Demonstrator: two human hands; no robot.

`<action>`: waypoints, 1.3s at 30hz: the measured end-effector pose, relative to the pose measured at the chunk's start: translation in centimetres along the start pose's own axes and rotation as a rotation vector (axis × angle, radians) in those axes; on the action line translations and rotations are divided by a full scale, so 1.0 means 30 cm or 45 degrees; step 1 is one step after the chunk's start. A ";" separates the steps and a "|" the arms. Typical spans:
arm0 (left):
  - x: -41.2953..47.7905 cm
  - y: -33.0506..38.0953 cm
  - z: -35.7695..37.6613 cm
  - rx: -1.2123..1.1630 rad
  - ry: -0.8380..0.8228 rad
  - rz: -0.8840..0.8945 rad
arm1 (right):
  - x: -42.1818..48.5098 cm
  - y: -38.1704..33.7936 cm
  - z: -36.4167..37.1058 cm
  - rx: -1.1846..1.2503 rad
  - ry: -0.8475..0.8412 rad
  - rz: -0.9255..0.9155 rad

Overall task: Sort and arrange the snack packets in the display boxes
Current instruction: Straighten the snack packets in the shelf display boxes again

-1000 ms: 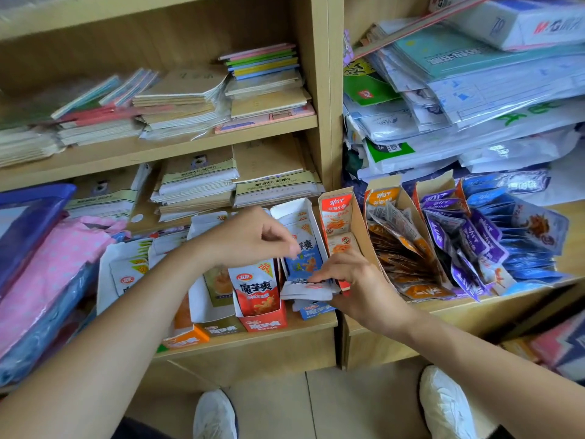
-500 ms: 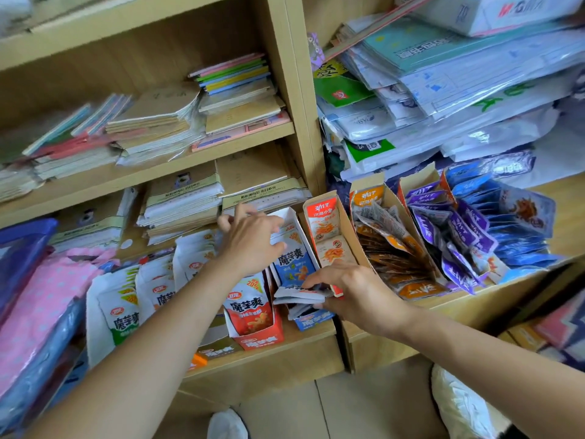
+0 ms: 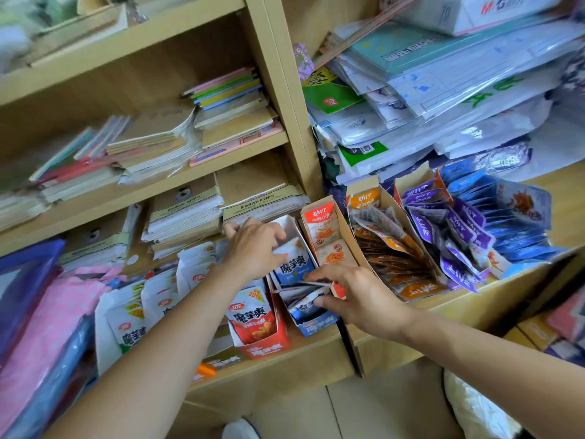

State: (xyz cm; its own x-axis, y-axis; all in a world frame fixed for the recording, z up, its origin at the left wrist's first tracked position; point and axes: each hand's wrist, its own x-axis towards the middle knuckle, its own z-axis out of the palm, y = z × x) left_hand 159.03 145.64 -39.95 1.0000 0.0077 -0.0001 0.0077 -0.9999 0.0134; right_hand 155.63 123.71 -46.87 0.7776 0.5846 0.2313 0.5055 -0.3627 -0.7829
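Note:
A blue and white display box stands on the lower shelf with blue snack packets in it. My left hand reaches into its back part, fingers curled round the top of a blue packet. My right hand pinches a few flattened blue packets at the box's front. Left of it stands a red display box holding a red packet. To the right are an orange-red packet box, a brown packet box and a purple packet box.
Green and white packets lie loose at the left beside pink and blue bags. Loose blue packets spill at the far right. Notebooks and paper stacks fill the shelves above. The shelf's front edge runs below the boxes.
The view has tilted and moved closer. My left hand moved from the red box over to the back of the blue box. My right hand kept hold of the flattened blue packets.

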 end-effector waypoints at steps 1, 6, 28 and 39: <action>0.001 -0.001 -0.003 -0.001 -0.012 0.027 | 0.001 0.002 0.003 -0.007 0.017 0.019; -0.018 -0.005 -0.020 -0.052 0.010 0.096 | 0.013 -0.008 0.005 -0.026 0.049 0.056; -0.114 -0.101 -0.071 -0.871 1.059 0.159 | 0.176 -0.011 0.034 -0.054 0.173 0.096; -0.124 -0.167 -0.150 -0.930 1.288 0.028 | 0.164 -0.002 -0.015 0.025 -0.015 0.102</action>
State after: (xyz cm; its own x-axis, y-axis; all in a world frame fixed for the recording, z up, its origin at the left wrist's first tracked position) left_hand 155.26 150.69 -35.52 0.5487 0.3219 0.7716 -0.3347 -0.7611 0.5555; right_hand 159.60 126.30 -45.43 0.8108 0.5627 0.1611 0.4346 -0.3946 -0.8096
